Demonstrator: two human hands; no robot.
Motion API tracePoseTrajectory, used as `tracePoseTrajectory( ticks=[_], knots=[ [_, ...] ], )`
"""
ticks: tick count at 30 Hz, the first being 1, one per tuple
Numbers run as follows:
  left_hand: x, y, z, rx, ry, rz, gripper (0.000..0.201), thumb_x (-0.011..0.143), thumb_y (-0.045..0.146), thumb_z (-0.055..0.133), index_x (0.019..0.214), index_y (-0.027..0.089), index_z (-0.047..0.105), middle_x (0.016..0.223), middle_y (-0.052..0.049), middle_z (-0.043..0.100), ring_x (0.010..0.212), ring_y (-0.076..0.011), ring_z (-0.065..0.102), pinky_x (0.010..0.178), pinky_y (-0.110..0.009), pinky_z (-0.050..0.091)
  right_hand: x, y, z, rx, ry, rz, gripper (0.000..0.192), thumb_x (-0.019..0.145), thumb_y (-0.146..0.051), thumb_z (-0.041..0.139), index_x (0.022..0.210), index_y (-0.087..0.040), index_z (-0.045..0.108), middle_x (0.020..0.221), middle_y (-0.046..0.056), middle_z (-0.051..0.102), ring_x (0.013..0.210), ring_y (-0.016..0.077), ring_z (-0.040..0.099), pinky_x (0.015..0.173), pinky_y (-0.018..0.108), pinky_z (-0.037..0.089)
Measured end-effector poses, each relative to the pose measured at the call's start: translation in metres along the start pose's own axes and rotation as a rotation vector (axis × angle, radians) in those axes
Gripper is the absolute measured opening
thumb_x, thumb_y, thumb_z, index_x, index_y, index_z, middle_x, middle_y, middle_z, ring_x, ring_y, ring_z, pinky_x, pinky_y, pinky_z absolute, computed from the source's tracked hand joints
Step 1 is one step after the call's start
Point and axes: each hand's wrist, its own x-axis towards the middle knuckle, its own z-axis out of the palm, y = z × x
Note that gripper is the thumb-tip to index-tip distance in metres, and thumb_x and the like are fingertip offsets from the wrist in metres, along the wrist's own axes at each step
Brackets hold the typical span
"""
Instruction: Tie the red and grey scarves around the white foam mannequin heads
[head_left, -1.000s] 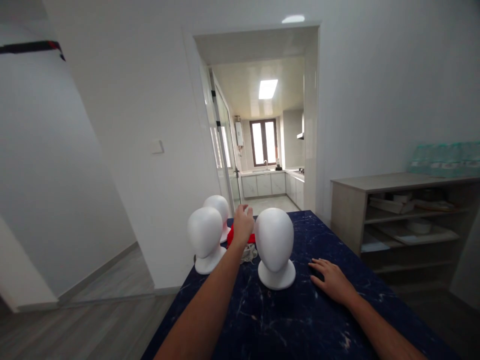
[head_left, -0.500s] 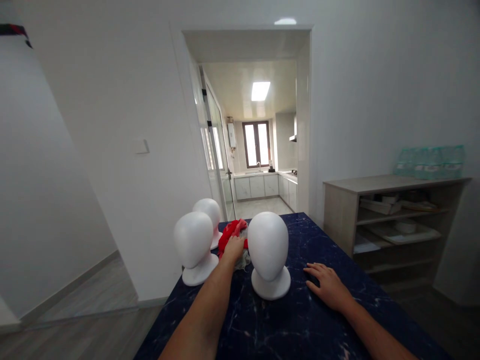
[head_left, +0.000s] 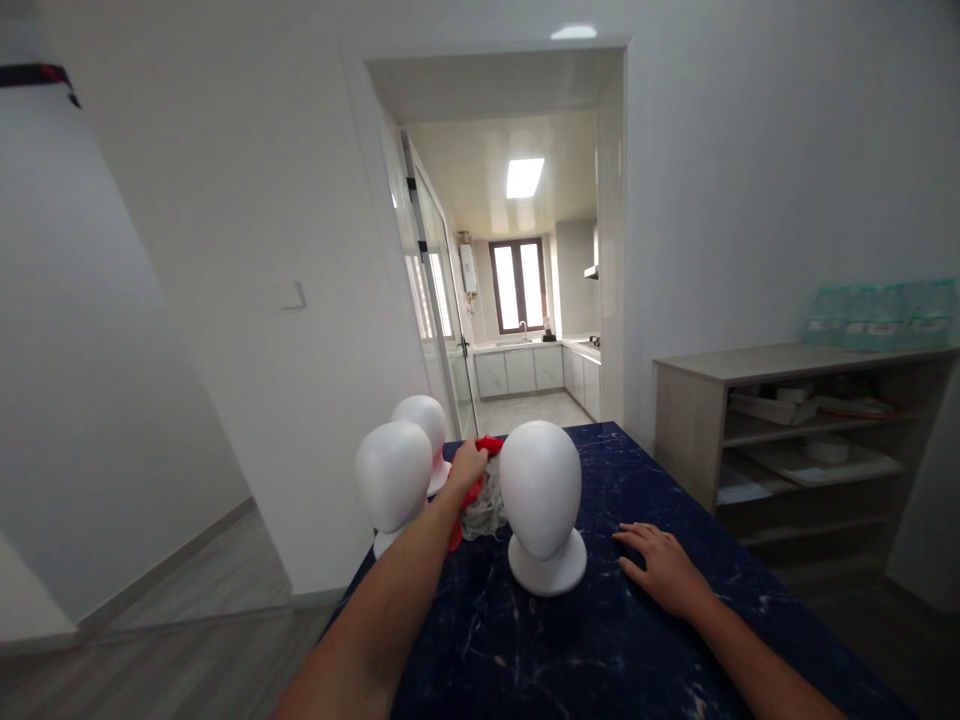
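Observation:
My left hand [head_left: 470,463] reaches across the table between the white foam mannequin heads, its fingers closed on a red cloth [head_left: 491,444]. Part of the red cloth hangs below the hand, beside a crumpled grey cloth [head_left: 487,508]. One mannequin head [head_left: 541,490] stands upright just right of the cloths. Two more stand to the left, a nearer head [head_left: 394,475] partly covered by my left forearm and a farther head [head_left: 420,420] behind it. My right hand [head_left: 664,568] lies palm down on the table, fingers spread, holding nothing.
The dark blue marble-patterned table [head_left: 600,640] runs forward to a doorway into a kitchen. A wooden shelf unit [head_left: 686,400] stands at the right, with bottled water packs [head_left: 877,318] on top and trays inside. A glass door [head_left: 442,290] stands at the doorway's left.
My left hand has lifted slightly, and the red cloth has shifted with it, showing more of the grey cloth. The view has turned slightly. My right hand stays on the table.

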Motion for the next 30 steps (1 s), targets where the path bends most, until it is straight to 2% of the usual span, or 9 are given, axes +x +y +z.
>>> tracePoseTrajectory(
  ticks=[4, 8, 11, 15, 20, 23, 26, 28, 30],
  knots=[
    [0.021, 0.036, -0.041, -0.341, 0.156, -0.035, 0.011, 0.092, 0.030, 0.061, 0.086, 0.022, 0.057, 0.065, 0.002, 0.056, 0.061, -0.0156, 0.055, 0.064, -0.027, 0.045, 0.000, 0.000, 0.000, 0.017, 0.012, -0.017, 0.048, 0.095, -0.048, 0.056, 0.137, -0.029, 0.071, 0.152, 0.008, 0.060, 0.143, 0.0311, 0.050, 0.118, 0.050, 0.036],
    [0.032, 0.075, -0.095, -0.625, 0.248, 0.027, 0.013, 0.092, 0.029, 0.057, 0.081, 0.023, 0.053, 0.059, 0.007, 0.043, 0.048, -0.0111, 0.040, 0.051, -0.022, 0.034, 0.000, 0.001, 0.001, 0.036, 0.004, -0.020, 0.049, 0.095, -0.048, 0.056, 0.137, -0.028, 0.071, 0.152, 0.008, 0.061, 0.143, 0.0316, 0.051, 0.119, 0.050, 0.035],
    [0.032, 0.107, -0.140, -0.780, 0.232, 0.109, 0.012, 0.092, 0.023, 0.052, 0.080, 0.021, 0.054, 0.056, 0.009, 0.037, 0.044, -0.0092, 0.033, 0.048, -0.021, 0.032, 0.001, 0.003, 0.002, 0.038, 0.004, -0.018, 0.050, 0.094, -0.048, 0.056, 0.137, -0.027, 0.072, 0.152, 0.009, 0.061, 0.143, 0.0320, 0.051, 0.119, 0.051, 0.034],
    [0.026, 0.154, -0.204, -0.918, 0.211, 0.241, 0.009, 0.088, 0.019, 0.054, 0.084, 0.019, 0.062, 0.057, 0.008, 0.039, 0.045, -0.0081, 0.036, 0.052, -0.021, 0.038, 0.000, 0.002, 0.002, 0.039, 0.013, -0.025, 0.050, 0.095, -0.049, 0.055, 0.136, -0.027, 0.072, 0.152, 0.009, 0.061, 0.143, 0.0320, 0.051, 0.118, 0.051, 0.036],
    [-0.001, 0.217, -0.270, -1.013, 0.127, 0.469, 0.014, 0.085, 0.017, 0.053, 0.091, 0.016, 0.066, 0.056, 0.007, 0.044, 0.046, -0.0084, 0.039, 0.051, -0.023, 0.038, -0.001, 0.004, 0.006, 0.110, 0.046, -0.032, 0.046, 0.092, -0.047, 0.058, 0.128, -0.026, 0.075, 0.147, 0.010, 0.065, 0.142, 0.0320, 0.053, 0.118, 0.050, 0.037],
    [-0.034, 0.249, -0.292, -0.966, 0.100, 0.493, 0.015, 0.086, 0.016, 0.053, 0.091, 0.016, 0.067, 0.056, 0.006, 0.045, 0.045, -0.0086, 0.039, 0.049, -0.023, 0.038, -0.001, 0.004, -0.003, 0.221, 0.184, -0.017, 0.043, 0.091, -0.046, 0.057, 0.120, -0.020, 0.077, 0.133, 0.014, 0.072, 0.131, 0.0317, 0.061, 0.115, 0.047, 0.043],
    [-0.077, 0.271, -0.298, -0.942, 0.047, 0.420, 0.010, 0.085, 0.018, 0.059, 0.091, 0.018, 0.066, 0.056, 0.004, 0.047, 0.045, -0.0102, 0.043, 0.049, -0.024, 0.041, -0.006, -0.015, -0.032, 0.346, 0.511, 0.076, 0.044, 0.095, -0.049, 0.051, 0.110, -0.017, 0.077, 0.117, 0.015, 0.076, 0.115, 0.0325, 0.067, 0.107, 0.047, 0.048],
    [-0.110, 0.281, -0.293, -0.941, -0.039, 0.364, 0.012, 0.084, 0.018, 0.059, 0.093, 0.017, 0.066, 0.058, 0.003, 0.049, 0.047, -0.0112, 0.045, 0.050, -0.025, 0.044, -0.016, -0.046, -0.061, 0.449, 0.693, 0.131, 0.044, 0.098, -0.054, 0.050, 0.104, -0.018, 0.075, 0.108, 0.014, 0.076, 0.104, 0.0314, 0.068, 0.098, 0.045, 0.050],
    [-0.143, 0.289, -0.280, -0.947, -0.171, 0.328, 0.017, 0.084, 0.018, 0.057, 0.096, 0.015, 0.068, 0.060, 0.002, 0.050, 0.048, -0.0114, 0.046, 0.051, -0.025, 0.044, -0.030, -0.094, -0.089, 0.633, 0.717, 0.110, 0.043, 0.099, -0.057, 0.052, 0.103, -0.020, 0.074, 0.102, 0.011, 0.076, 0.096, 0.0287, 0.069, 0.090, 0.041, 0.052]
  ],
)
